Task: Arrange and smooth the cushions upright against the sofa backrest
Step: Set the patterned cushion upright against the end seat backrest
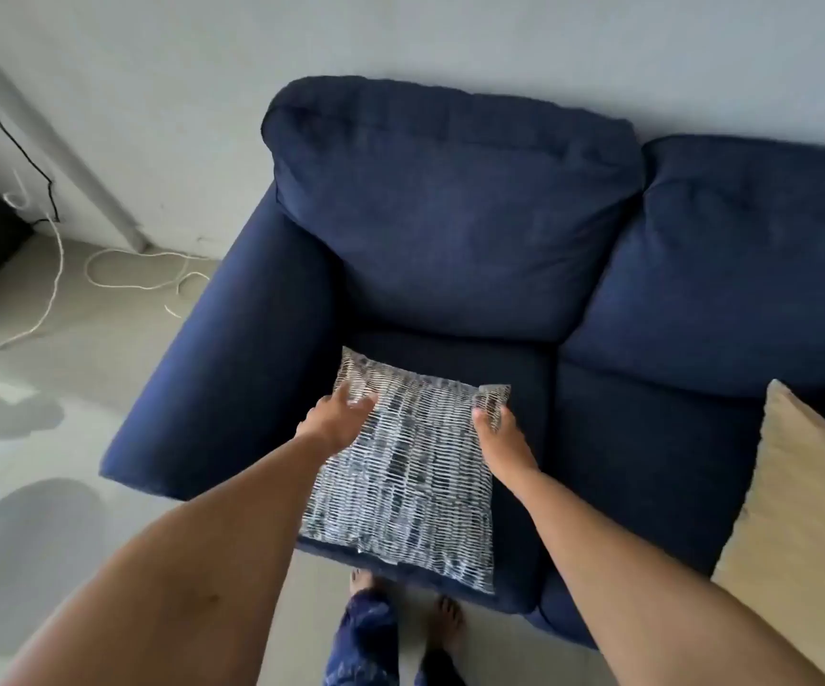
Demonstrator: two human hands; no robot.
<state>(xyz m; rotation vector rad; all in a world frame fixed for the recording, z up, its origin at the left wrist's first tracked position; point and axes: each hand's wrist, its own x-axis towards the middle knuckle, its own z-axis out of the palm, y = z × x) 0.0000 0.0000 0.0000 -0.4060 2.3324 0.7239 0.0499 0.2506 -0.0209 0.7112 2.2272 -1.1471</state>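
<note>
A grey and white patterned cushion (410, 482) lies flat on the left seat of the dark blue sofa (455, 220), well forward of the backrest. My left hand (336, 418) rests on its far left part, fingers spread on the fabric. At the far right corner my right hand (497, 433) pinches the cushion, the corner bent up over the fingers. A beige cushion (801, 512) leans at the right edge of the view, on the sofa's right seat.
The sofa's left armrest (232, 358) borders the seat. White and black cables (118, 269) trail on the pale floor to the left by the wall. My bare feet (445, 621) stand close to the sofa's front edge.
</note>
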